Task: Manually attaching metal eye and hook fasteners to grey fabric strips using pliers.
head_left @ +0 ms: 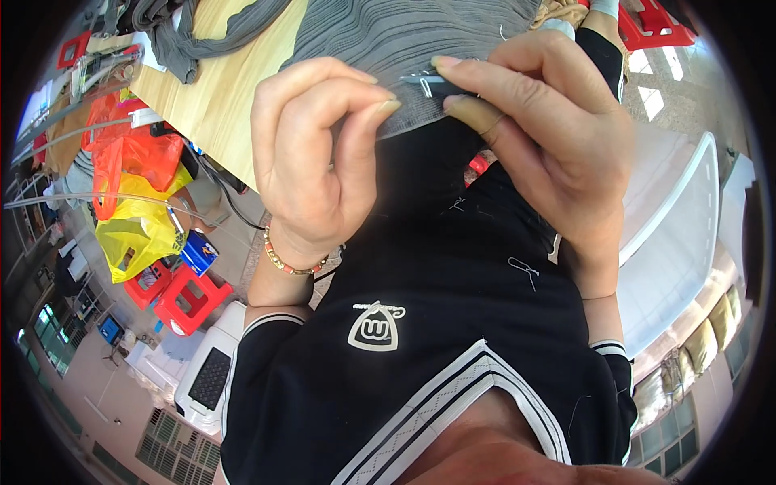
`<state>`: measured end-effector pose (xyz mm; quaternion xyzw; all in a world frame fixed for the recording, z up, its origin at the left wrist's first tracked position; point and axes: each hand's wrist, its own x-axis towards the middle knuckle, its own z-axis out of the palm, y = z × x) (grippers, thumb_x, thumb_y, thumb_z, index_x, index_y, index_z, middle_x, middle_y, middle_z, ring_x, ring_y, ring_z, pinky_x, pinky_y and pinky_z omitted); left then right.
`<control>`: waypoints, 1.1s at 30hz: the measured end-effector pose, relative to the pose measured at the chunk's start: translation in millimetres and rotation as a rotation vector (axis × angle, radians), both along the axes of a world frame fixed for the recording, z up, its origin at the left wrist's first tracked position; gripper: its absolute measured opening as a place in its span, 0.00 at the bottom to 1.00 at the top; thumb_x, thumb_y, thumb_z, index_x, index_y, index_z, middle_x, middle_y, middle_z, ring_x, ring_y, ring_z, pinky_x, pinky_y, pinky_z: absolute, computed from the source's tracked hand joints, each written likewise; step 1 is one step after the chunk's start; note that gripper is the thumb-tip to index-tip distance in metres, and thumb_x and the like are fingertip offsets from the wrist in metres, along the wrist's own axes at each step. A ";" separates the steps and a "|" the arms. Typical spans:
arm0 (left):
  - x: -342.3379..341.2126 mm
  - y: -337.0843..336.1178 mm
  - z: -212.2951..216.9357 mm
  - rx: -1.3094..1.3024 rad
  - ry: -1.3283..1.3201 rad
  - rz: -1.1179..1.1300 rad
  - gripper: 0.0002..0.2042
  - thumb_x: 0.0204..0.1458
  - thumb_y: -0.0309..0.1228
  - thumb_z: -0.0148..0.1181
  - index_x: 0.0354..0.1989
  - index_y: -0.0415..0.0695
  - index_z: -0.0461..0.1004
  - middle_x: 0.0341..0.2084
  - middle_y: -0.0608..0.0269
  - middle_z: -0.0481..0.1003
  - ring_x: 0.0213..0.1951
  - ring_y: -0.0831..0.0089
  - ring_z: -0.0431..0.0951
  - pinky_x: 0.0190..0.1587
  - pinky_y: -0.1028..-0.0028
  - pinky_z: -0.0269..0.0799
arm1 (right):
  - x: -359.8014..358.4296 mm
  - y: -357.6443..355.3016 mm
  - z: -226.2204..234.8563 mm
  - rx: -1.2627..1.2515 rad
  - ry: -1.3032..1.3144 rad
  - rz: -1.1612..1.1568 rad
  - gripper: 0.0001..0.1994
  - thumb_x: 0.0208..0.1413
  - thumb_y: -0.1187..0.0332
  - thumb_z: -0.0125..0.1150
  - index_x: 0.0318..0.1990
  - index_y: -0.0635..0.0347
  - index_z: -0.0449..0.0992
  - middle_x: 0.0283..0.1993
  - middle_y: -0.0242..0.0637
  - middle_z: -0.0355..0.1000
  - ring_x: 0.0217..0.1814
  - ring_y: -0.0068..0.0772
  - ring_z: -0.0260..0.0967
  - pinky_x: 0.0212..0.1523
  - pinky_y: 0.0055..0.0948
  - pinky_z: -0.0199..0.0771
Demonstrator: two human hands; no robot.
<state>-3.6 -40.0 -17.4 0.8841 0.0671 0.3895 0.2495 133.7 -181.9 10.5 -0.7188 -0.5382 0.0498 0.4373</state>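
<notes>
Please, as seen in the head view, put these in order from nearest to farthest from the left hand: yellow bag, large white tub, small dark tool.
1. Small dark tool: just right of the left hand, held in the right hand.
2. Yellow bag: to the left, lower down.
3. Large white tub: at the right, beyond the right forearm.

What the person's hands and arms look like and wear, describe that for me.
Both the left hand and right hand are ungloved, with nails reaching past some fingertips. The left wrist wears a bracelet of gold and coral-coloured pieces. Short black sleeves end in white-striped cuffs, leaving the forearms bare.
</notes>
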 end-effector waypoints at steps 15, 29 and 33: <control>23.7 1.3 37.0 -0.037 0.301 -0.067 0.16 0.43 0.23 0.70 0.42 0.37 0.78 0.39 0.57 0.74 0.41 0.69 0.74 0.46 0.74 0.68 | 27.2 -37.8 -25.3 0.114 0.310 -0.177 0.15 0.47 0.78 0.68 0.45 0.66 0.80 0.37 0.28 0.68 0.34 0.15 0.61 0.33 0.14 0.57; 40.0 -0.2 30.9 0.007 0.234 -0.083 0.03 0.48 0.20 0.64 0.30 0.37 0.76 0.30 0.55 0.74 0.32 0.62 0.76 0.35 0.72 0.71 | 32.3 -33.9 -31.8 0.115 0.369 -0.090 0.16 0.46 0.78 0.68 0.46 0.63 0.80 0.36 0.26 0.67 0.31 0.13 0.59 0.28 0.13 0.53; 40.9 -2.1 28.4 0.041 0.210 -0.093 0.03 0.49 0.19 0.63 0.31 0.37 0.75 0.30 0.55 0.74 0.32 0.62 0.76 0.35 0.71 0.71 | 36.6 -26.2 -39.3 0.095 0.288 -0.032 0.16 0.47 0.77 0.68 0.46 0.62 0.81 0.34 0.28 0.68 0.31 0.15 0.60 0.29 0.15 0.55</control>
